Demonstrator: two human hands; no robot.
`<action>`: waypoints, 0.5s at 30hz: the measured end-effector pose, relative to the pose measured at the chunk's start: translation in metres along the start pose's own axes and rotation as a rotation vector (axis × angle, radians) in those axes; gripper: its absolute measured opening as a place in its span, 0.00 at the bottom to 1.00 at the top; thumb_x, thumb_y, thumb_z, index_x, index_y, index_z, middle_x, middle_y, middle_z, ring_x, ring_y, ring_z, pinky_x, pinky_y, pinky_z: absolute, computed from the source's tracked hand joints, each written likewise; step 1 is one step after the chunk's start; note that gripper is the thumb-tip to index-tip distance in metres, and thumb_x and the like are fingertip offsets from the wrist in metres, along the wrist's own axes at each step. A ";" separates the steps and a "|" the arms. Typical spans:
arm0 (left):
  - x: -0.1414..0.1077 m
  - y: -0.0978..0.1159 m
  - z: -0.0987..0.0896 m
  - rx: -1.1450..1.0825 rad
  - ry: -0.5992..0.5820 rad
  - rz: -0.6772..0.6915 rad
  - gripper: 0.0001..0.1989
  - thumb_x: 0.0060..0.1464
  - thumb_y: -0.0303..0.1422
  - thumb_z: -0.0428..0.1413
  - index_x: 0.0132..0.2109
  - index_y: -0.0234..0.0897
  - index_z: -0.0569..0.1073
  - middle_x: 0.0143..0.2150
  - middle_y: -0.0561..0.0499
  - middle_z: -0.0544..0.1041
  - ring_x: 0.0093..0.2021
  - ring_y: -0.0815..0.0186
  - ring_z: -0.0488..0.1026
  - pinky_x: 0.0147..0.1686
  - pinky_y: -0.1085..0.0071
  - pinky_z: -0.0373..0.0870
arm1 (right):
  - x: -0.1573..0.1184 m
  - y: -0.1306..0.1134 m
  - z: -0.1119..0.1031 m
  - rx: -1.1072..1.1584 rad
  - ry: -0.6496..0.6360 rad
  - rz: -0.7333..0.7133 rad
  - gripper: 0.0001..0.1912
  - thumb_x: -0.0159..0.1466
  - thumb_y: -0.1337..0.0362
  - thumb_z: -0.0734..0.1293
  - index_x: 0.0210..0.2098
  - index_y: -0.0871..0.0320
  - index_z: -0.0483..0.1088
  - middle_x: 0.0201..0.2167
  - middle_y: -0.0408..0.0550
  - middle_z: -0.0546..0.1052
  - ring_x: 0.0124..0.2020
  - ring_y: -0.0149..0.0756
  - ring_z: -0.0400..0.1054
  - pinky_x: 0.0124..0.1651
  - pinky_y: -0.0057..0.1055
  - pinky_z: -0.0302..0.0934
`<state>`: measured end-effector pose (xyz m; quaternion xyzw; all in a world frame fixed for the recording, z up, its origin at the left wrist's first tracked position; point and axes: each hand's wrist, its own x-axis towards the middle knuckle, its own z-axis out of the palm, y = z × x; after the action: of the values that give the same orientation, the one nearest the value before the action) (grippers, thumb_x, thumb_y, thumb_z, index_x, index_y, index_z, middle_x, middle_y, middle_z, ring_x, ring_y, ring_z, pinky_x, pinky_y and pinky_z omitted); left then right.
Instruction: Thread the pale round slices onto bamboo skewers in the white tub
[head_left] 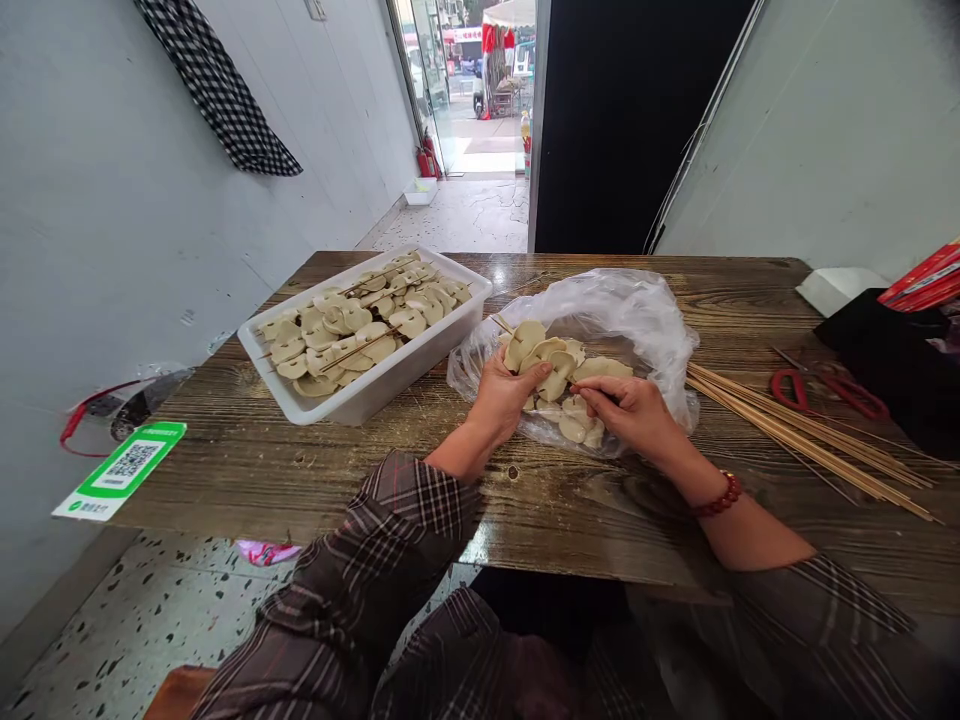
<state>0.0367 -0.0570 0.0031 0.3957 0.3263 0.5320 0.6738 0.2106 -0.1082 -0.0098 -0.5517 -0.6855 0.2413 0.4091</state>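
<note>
Pale, thin round slices (529, 345) are threaded on a bamboo skewer (502, 323), whose tip pokes out at the upper left. My left hand (501, 395) is closed around these slices, thumb on top. Close to its right, my right hand (630, 415) pinches what looks like the skewer's other end, mostly hidden by the fingers. Both hands are over an open clear plastic bag (652, 310). More loose pale slices (576, 420) lie in the bag beneath and between the hands.
Left of the bag stands a white tub (367, 400) full of skewered slices. Bare bamboo skewers (810, 440) lie at right beside red-handled scissors (829, 388) and a black box (885, 360). A green QR-code card (131, 468) sits at the wooden table's (315, 490) left edge.
</note>
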 end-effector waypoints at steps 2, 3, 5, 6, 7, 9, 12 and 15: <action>0.000 -0.002 0.000 0.001 -0.019 -0.002 0.23 0.34 0.32 0.72 0.41 0.36 0.76 0.38 0.50 0.82 0.36 0.66 0.76 0.39 0.69 0.74 | 0.000 0.001 0.001 -0.011 0.000 -0.011 0.13 0.64 0.60 0.63 0.37 0.56 0.80 0.22 0.45 0.78 0.25 0.36 0.70 0.31 0.32 0.63; 0.000 -0.002 0.000 0.000 -0.028 -0.006 0.23 0.35 0.32 0.72 0.41 0.36 0.76 0.38 0.50 0.81 0.35 0.67 0.76 0.38 0.70 0.74 | 0.000 0.001 0.001 -0.015 0.002 -0.016 0.13 0.65 0.60 0.63 0.37 0.56 0.80 0.22 0.44 0.78 0.25 0.35 0.70 0.31 0.32 0.63; 0.002 -0.002 -0.001 0.005 -0.050 -0.024 0.23 0.35 0.33 0.72 0.41 0.35 0.76 0.38 0.50 0.81 0.35 0.67 0.76 0.37 0.71 0.74 | 0.001 0.002 0.001 -0.019 0.018 -0.030 0.13 0.65 0.60 0.63 0.38 0.57 0.80 0.24 0.45 0.79 0.26 0.35 0.71 0.32 0.32 0.63; 0.003 -0.001 -0.002 0.011 -0.064 -0.034 0.24 0.35 0.33 0.72 0.41 0.35 0.76 0.38 0.50 0.81 0.35 0.67 0.76 0.36 0.71 0.74 | 0.001 0.002 0.000 -0.019 0.036 -0.038 0.13 0.64 0.61 0.63 0.39 0.57 0.80 0.25 0.46 0.80 0.27 0.35 0.72 0.32 0.31 0.63; 0.005 0.000 -0.004 0.017 -0.078 -0.041 0.24 0.36 0.34 0.72 0.42 0.35 0.76 0.38 0.50 0.81 0.35 0.66 0.77 0.37 0.71 0.74 | 0.002 0.003 -0.001 -0.015 0.056 -0.046 0.13 0.64 0.61 0.64 0.39 0.57 0.80 0.27 0.46 0.81 0.28 0.36 0.72 0.32 0.31 0.63; 0.009 0.006 -0.009 0.035 -0.086 -0.036 0.24 0.38 0.36 0.71 0.44 0.36 0.76 0.39 0.50 0.81 0.36 0.66 0.77 0.37 0.70 0.75 | 0.003 0.004 -0.006 0.003 0.099 -0.049 0.14 0.63 0.60 0.64 0.39 0.58 0.80 0.28 0.47 0.81 0.28 0.36 0.72 0.31 0.30 0.63; 0.015 0.015 -0.020 0.094 -0.056 0.001 0.22 0.45 0.39 0.68 0.47 0.38 0.74 0.39 0.50 0.80 0.36 0.67 0.78 0.39 0.69 0.75 | 0.004 0.006 -0.015 0.050 0.164 0.006 0.14 0.63 0.58 0.65 0.40 0.59 0.80 0.23 0.44 0.78 0.23 0.32 0.69 0.27 0.28 0.61; 0.020 0.023 -0.032 0.248 -0.059 0.059 0.17 0.51 0.39 0.64 0.46 0.36 0.75 0.40 0.48 0.80 0.35 0.68 0.77 0.38 0.70 0.74 | 0.005 0.008 -0.023 0.101 0.213 0.072 0.15 0.63 0.57 0.65 0.41 0.59 0.79 0.22 0.44 0.76 0.20 0.30 0.66 0.23 0.27 0.58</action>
<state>0.0037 -0.0285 0.0078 0.5010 0.3577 0.4951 0.6131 0.2342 -0.1040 -0.0022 -0.5770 -0.6051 0.2302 0.4980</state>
